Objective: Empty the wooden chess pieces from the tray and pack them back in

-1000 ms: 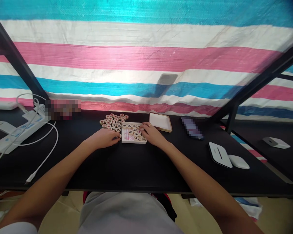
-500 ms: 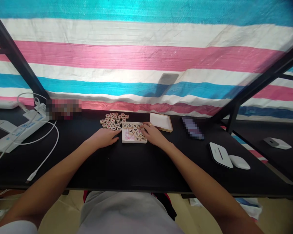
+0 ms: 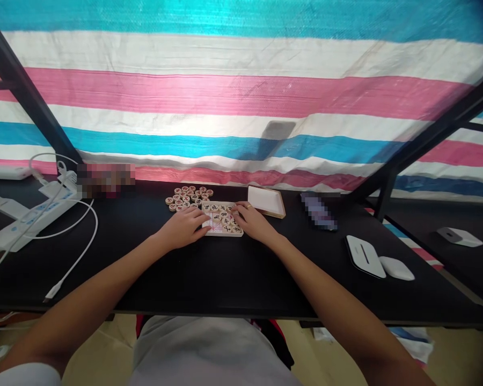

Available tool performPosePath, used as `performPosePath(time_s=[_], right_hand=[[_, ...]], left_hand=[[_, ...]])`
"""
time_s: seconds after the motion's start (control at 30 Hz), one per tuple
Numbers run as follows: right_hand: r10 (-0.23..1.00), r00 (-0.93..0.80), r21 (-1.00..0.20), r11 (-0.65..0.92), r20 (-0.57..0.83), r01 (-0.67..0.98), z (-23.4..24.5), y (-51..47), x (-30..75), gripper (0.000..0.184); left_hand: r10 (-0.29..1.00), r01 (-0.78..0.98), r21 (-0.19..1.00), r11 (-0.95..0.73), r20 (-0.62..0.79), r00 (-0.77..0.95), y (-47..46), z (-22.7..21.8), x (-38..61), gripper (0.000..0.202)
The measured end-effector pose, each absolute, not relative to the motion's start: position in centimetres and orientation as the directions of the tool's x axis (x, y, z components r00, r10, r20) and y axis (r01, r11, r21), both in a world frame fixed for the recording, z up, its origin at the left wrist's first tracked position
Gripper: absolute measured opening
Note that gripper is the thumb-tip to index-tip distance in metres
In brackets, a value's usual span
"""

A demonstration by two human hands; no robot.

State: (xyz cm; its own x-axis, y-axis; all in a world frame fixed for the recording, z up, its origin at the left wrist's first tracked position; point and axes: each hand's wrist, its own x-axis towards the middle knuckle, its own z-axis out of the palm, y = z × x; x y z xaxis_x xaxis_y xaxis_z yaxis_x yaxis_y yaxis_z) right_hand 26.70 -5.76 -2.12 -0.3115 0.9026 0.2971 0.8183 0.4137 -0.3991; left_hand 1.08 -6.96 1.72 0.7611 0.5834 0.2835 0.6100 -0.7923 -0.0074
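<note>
A shallow white box (image 3: 212,229) lies on the desk, partly filled with round Chinese chess pieces (image 3: 227,220) bearing black characters. Pink lines show on its floor at the left. My left hand (image 3: 184,228) is at the box's left edge, fingers bent over it and thumb by the near side; whatever lies under the fingertips is hidden. At the opposite side, my right hand (image 3: 256,224), with a ring on one finger, holds the box's right edge, its fingertips touching pieces inside. Behind my left hand a cluster of loose chess pieces (image 3: 185,198) lies flat, partly covered by that hand.
An upturned box lid (image 3: 266,200) lies right of the box, then a blurred phone (image 3: 319,210). Further right are a flat white device (image 3: 365,256) and a white mouse-like object (image 3: 396,268). A power strip (image 3: 34,217) with white cables occupies the left. Striped sheeting (image 3: 233,96) hangs behind.
My left hand has moved right from the near edge of the loose pieces to over the box's left edge. My right hand has stayed nearly still.
</note>
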Motion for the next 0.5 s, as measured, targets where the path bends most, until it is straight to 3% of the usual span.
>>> performPosePath(time_s=[0.2,0.5], right_hand=[[0.895,-0.314,-0.395,0.425,0.316,0.814,-2.3,-5.7,26.8,0.027],[0.899,-0.325,-0.386,0.423,0.295,0.82,-2.1,-5.7,26.7,0.029]], left_hand=[[0.564,0.578,-0.021,-0.816,0.195,0.803,-7.1,-0.2,2.0,0.053],[0.546,0.554,-0.008,-0.832,0.156,0.823,-6.6,-0.5,2.2,0.05]])
